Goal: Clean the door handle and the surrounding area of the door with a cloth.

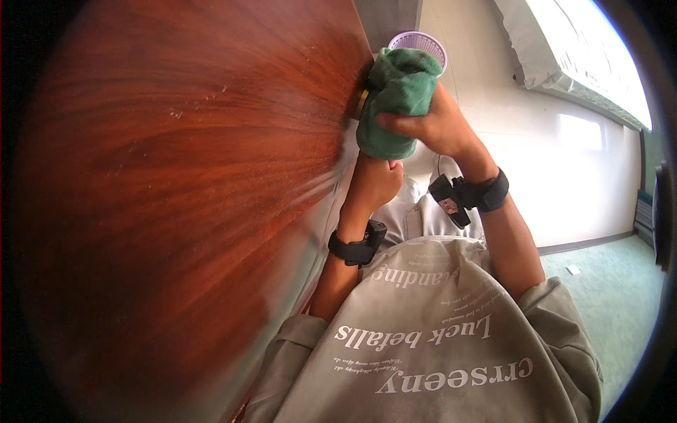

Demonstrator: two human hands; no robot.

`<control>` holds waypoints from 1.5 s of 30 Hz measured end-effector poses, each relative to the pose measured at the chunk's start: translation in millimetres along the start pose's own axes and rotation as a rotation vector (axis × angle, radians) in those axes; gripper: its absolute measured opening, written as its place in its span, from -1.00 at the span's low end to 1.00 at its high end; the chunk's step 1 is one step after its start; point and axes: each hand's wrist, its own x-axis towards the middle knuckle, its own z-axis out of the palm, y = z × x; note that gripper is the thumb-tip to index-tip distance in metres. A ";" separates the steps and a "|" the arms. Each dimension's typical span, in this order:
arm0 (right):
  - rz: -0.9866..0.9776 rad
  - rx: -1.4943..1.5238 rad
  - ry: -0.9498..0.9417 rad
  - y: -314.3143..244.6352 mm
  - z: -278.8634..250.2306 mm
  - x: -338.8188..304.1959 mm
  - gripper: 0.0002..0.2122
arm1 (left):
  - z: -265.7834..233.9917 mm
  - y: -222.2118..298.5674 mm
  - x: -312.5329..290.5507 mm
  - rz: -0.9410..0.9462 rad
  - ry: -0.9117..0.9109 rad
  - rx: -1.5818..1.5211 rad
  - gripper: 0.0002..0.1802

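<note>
wiping was the step, we judged. nearest us, our left hand (374, 182) was curled shut at the door (183, 176) edge, under the cloth. beyond, our right hand (434, 123) clenched the green cloth (395, 99) over the brass handle (361, 104); next called for firm rubbing there. farthest, a lilac basket (423, 42).

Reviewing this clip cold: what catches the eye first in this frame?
The broad, glossy reddish-brown wooden door fills the whole left half of the view. At its edge near the top centre, the right hand presses a bunched green terry cloth against a brass-coloured fitting, with the left hand closed just below the cloth. Behind the cloth a pale lilac plastic mesh basket peeks out.
</note>
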 end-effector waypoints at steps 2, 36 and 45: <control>0.000 -0.029 -0.014 4.3 6.4 1.4 -0.55 | -1.6 -3.4 -1.1 0.039 -0.014 0.112 -0.90; -0.395 -0.539 0.025 6.8 33.6 -5.0 -0.62 | -0.6 -8.9 -14.0 0.153 0.044 0.159 -0.88; -0.340 -0.558 0.087 4.8 22.4 7.3 -0.66 | -8.7 4.8 -8.2 -0.001 0.024 0.108 -0.90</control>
